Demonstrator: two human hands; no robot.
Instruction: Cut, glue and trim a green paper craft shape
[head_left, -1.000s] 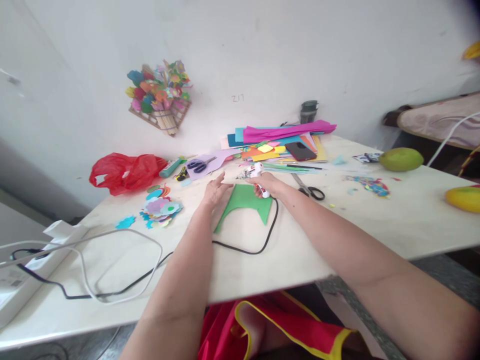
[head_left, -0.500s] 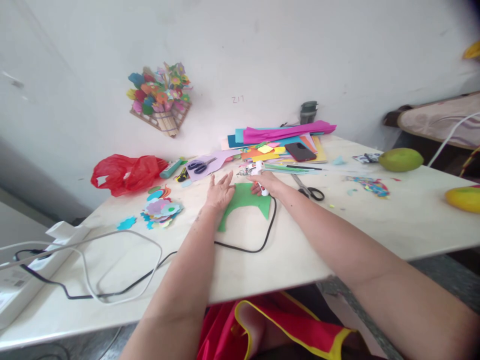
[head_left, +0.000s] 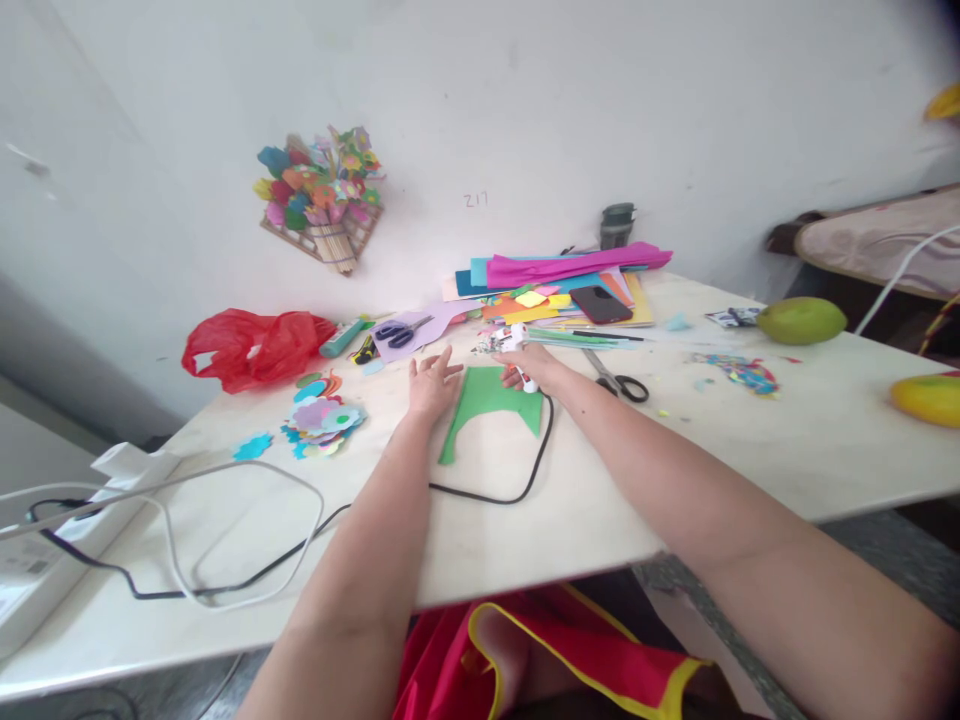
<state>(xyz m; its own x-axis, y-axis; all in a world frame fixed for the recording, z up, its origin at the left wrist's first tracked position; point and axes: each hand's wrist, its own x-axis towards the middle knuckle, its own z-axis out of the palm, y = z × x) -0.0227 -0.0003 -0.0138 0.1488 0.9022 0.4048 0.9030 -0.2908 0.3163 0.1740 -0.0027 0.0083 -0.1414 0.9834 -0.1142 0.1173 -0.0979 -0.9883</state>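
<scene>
My right hand is wrapped round a white glue gun, whose black cord runs off below it and across the table to the left. Under that hand lies a green sheet with a curved piece cut out of its near side. My left hand is just left of the sheet, fingers apart and holding nothing. Beyond the right wrist, a pair of scissors with black handles rests on the table. Purple-handled scissors lie on a lilac sheet farther back.
Paper flower cut-outs are piled at left, near a red plastic bag. A power strip and looped white cable occupy the left front. Coloured sheets, a phone and a green mango are at the back and right.
My left hand has shifted slightly left, off the green sheet's edge, baring its left side. My right hand stays in about the same place with the glue gun.
</scene>
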